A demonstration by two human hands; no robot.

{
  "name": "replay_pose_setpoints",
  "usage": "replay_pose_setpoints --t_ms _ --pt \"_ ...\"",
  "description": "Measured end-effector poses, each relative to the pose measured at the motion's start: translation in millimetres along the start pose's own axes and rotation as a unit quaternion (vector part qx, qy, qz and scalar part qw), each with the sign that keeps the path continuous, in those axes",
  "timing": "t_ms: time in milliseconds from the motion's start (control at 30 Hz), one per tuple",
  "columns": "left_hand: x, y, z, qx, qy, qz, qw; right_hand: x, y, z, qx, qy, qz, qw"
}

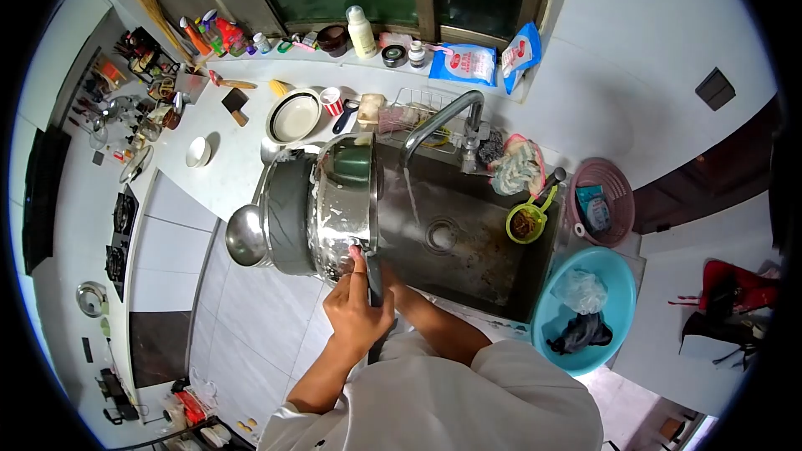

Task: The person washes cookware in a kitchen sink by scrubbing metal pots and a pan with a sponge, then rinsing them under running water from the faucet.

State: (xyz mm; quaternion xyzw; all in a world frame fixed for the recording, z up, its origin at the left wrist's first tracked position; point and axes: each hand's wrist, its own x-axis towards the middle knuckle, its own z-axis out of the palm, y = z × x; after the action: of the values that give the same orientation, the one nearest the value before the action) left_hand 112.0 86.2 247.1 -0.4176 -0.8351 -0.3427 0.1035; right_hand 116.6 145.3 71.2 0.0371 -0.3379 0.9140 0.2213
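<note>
A soapy stainless steel pot [341, 215] is tilted on its side at the left edge of the sink [468, 225], its mouth facing the basin. My left hand [359, 305] is closed at the pot's dark handle, with one finger stretched up against the foamy wall. Behind that handle is my right hand [393, 286], close to the pot's lower rim; its fingers are hidden. Water runs from the curved faucet [443, 121] into the basin. Left of the steel pot stand a dark grey pot [289, 213] and a round steel ladle or bowl [246, 236].
A yellow-green strainer [526, 223] with food scraps hangs in the sink's right corner. Beyond are a pink basket [601, 238] and a blue basin [547, 296]. On the counter are a plate [294, 116], a small bowl [198, 153] and a red-striped cup [332, 101]. Bottles line the windowsill.
</note>
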Motion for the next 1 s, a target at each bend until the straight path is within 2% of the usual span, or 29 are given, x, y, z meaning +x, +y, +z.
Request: replay_pose_setpoints --t_ms 33,100,167,200,233,300,367,400,500,533,600,733,800,867,1000 --pt "0 1 1 -0.001 0.006 0.005 1.0 -1 5 -6 0.104 0.019 0.084 0.991" --pt "-1 0 -1 -0.002 0.013 0.009 1.0 -4 31 -32 0.205 0.038 0.168 0.964" --pt "-3 -11 -8 -0.023 0.002 -0.023 0.999 -12 80 -74 0.144 0.126 0.233 0.953" --pt "-6 -23 -15 -0.027 -0.029 -0.055 0.998 -14 69 -77 0.105 0.205 0.219 0.948" --pt "-3 -30 -16 -0.064 0.0 -0.08 0.995 -17 61 -82 0.06 0.282 0.208 0.935" --pt "9 -31 -20 -0.136 0.041 -0.158 0.977 -19 51 -89 -0.038 0.367 0.202 0.907" --pt "11 -44 -19 -0.191 0.041 -0.193 0.961 -10 -12 -53 -0.125 0.536 0.15 0.821" --pt "13 -44 -19 -0.224 0.042 -0.214 0.95 -13 -15 -62 -0.126 0.537 0.146 0.821" --pt "7 -55 -5 -0.306 0.07 -0.239 0.919 -20 -27 -86 -0.145 0.562 0.057 0.812" --pt "4 -59 -2 -0.308 0.071 -0.24 0.918 -22 -31 -93 -0.149 0.562 0.056 0.812" --pt "-1 -70 4 -0.322 0.08 -0.245 0.911 -25 -36 -107 -0.174 0.545 -0.011 0.82" --pt "-13 -86 8 -0.316 0.069 -0.295 0.899 -11 -86 -73 -0.198 0.532 0.036 0.822" --pt "-16 -88 8 -0.358 0.063 -0.385 0.848 -7 -88 -69 -0.207 0.539 0.016 0.817" --pt "-25 -101 15 -0.365 0.071 -0.388 0.843 -6 -91 -67 -0.242 0.528 0.048 0.812" --pt "-28 -110 20 -0.361 0.084 -0.396 0.84 -2 -94 -67 -0.282 0.523 0.046 0.803"
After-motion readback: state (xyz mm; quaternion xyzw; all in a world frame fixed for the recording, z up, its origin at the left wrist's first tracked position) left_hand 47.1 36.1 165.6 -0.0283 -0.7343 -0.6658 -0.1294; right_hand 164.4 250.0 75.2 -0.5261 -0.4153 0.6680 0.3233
